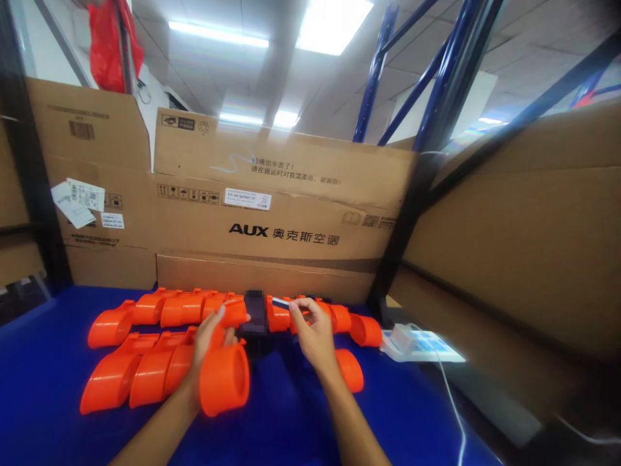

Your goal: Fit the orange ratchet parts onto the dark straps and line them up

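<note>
My left hand (207,346) is closed around an orange plastic part with a wide, round, hollow end (224,380) that hangs below the palm. How far the part runs up behind the fingers is hard to see. Between thumb and fingers, my right hand (313,330) pinches a small flat strip, dark with a white edge (281,303). Its exact kind cannot be made out. The strip points left, over a dark upright object (255,312) with a blurred face, which stands between the two hands.
Rows of similar orange parts (109,382) lie on the blue table cover (43,336), left and right. A power strip (424,344) with a white cable sits at the right edge. Cardboard panels (204,230) wall the back; dark and blue rack posts (412,194) rise beside them.
</note>
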`<state>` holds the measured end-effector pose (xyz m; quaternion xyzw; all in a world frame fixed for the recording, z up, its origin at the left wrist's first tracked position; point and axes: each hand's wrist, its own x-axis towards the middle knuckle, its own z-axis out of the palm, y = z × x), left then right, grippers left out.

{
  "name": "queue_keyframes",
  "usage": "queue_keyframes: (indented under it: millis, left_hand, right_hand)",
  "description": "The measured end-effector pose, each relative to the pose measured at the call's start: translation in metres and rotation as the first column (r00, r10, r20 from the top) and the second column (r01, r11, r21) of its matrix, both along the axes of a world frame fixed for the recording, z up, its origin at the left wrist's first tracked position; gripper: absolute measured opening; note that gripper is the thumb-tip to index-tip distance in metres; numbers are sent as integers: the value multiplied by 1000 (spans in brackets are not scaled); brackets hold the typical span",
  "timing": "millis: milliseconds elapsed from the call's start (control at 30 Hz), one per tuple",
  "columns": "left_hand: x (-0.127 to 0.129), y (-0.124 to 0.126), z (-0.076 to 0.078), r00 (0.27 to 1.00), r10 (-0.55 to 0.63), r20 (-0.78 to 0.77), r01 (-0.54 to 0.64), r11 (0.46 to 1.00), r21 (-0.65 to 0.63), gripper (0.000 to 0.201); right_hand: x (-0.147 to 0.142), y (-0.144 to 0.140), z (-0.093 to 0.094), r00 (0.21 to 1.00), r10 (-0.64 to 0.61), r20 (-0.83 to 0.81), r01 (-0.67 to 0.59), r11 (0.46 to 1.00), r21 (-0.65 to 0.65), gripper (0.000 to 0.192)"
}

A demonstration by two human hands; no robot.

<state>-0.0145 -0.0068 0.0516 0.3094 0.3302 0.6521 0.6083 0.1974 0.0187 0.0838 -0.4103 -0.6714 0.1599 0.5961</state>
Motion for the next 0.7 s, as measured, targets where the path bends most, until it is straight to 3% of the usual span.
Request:
queue_keyframes:
  millis: [67, 133, 267, 433, 533, 700]
  left_hand:
    - [-9, 1, 2, 984, -142, 104, 151, 985, -84, 51]
    - [-16, 3, 3, 963, -225, 148, 241, 965, -104, 53]
    - [-15, 3, 6, 946, -265, 184, 288, 951, -111, 57]
    - [-8, 4, 4, 933, -302, 194, 322, 943, -82, 56]
    - [-5, 7, 1, 954, -264, 141, 277, 957, -85, 52]
    - [7, 11, -6, 995, -96, -7, 95, 995, -40, 46]
  right_hand:
    - [1, -3, 1, 992, -4, 126, 1, 1000, 23, 25]
    - [-3, -8, 2, 955, 87, 285, -96, 995, 18, 22]
    - [-15, -17, 3, 819, 281, 500, -284, 956, -72, 17]
    - [-23, -16, 1, 739, 301, 603, -298, 949, -108, 14]
    - [-21, -15, -1, 760, 269, 592, -255, 961, -109, 13]
    - [-14, -19, 5, 818, 255, 515, -238, 966, -101, 19]
